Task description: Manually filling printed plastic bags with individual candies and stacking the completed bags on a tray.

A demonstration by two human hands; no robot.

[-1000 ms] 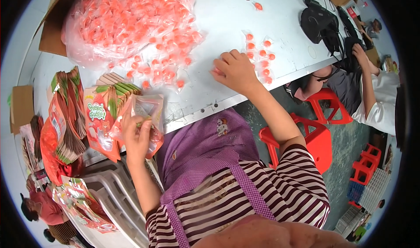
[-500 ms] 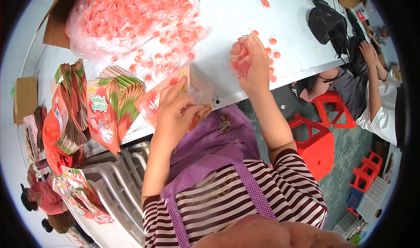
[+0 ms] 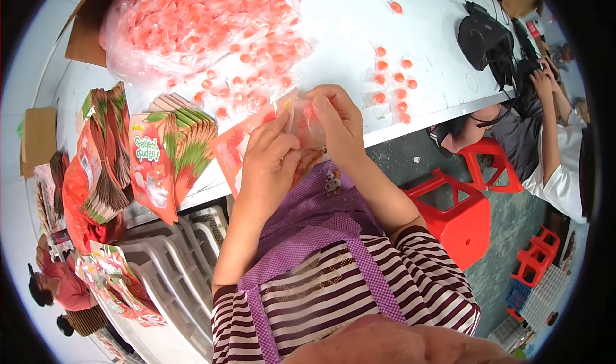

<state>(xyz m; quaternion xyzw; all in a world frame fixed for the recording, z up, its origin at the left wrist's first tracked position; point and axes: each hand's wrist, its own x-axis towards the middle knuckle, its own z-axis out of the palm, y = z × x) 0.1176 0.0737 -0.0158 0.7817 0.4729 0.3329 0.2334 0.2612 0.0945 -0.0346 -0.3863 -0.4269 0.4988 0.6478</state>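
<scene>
Red-printed pouch (image 3: 256,147) sits pinched in my left hand (image 3: 269,165) at the tabletop (image 3: 346,30) edge; my right hand (image 3: 335,123) pinches candies (image 3: 312,121) at its mouth, one o'clock. Filling step, I judge; next, release them inside.

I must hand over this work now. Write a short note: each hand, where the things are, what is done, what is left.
Left hand: holds a red pouch at the table edge.
Right hand: at the pouch mouth, fingers closed on wrapped candies.
Things: big bag of red candies at the back; loose candies on the right; stack of empty pouches on the left.
Done: a pouch is in hand.
Left: how full it is does not show; many pouches appear unfilled.
</scene>
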